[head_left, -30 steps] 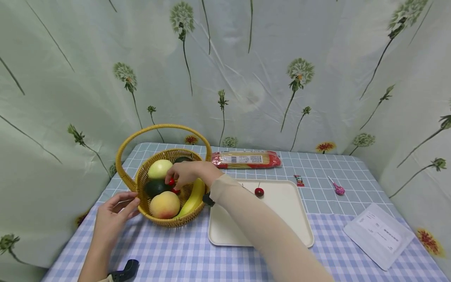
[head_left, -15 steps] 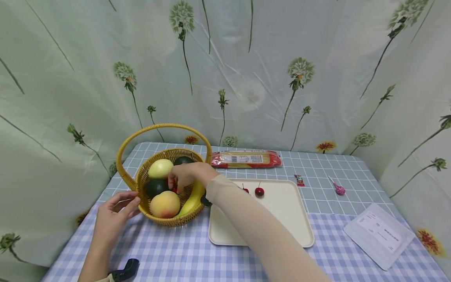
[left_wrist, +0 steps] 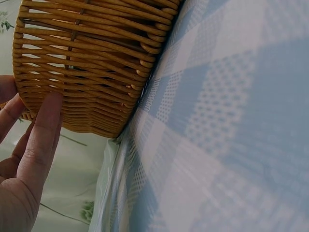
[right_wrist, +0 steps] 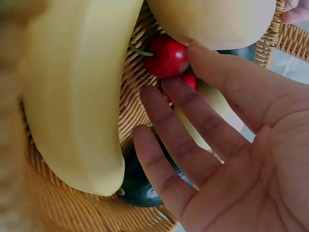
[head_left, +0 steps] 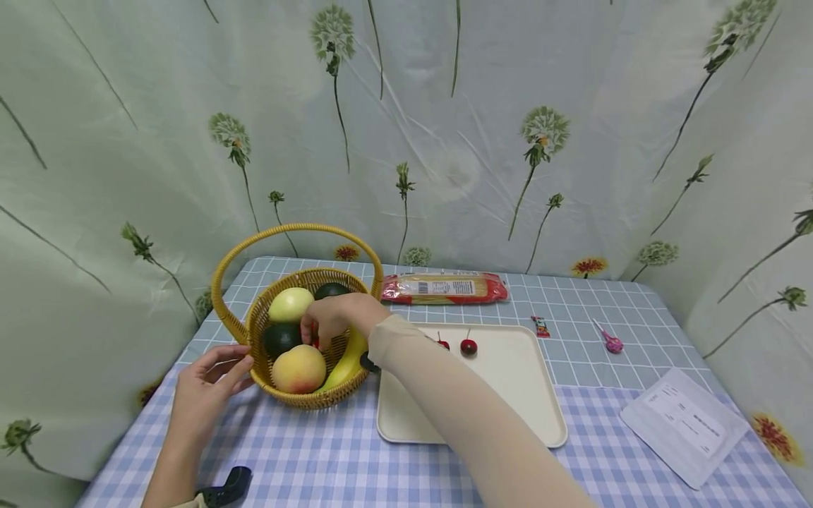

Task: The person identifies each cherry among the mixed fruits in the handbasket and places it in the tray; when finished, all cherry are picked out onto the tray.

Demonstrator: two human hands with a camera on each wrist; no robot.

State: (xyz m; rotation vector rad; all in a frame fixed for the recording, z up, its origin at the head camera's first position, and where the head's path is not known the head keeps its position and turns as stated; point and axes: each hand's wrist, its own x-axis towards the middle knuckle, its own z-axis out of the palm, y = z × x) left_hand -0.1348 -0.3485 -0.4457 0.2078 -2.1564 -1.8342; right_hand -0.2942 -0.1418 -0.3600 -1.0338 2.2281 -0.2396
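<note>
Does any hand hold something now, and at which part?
Nothing is held. The right hand reaches open toward a small red cherry; the left hand only touches the woven yellow wicker basket wall.

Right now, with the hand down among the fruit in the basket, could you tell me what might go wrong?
1. The cherries sit wedged between the banana and the peach, so the right hand may crush or fumble one.
2. Tugging could tip the basket; the left hand only touches its side with straight fingers.

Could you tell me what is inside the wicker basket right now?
The basket holds a peach, banana, pale apple, two dark green fruits and cherries. The right hand covers its middle.
</note>
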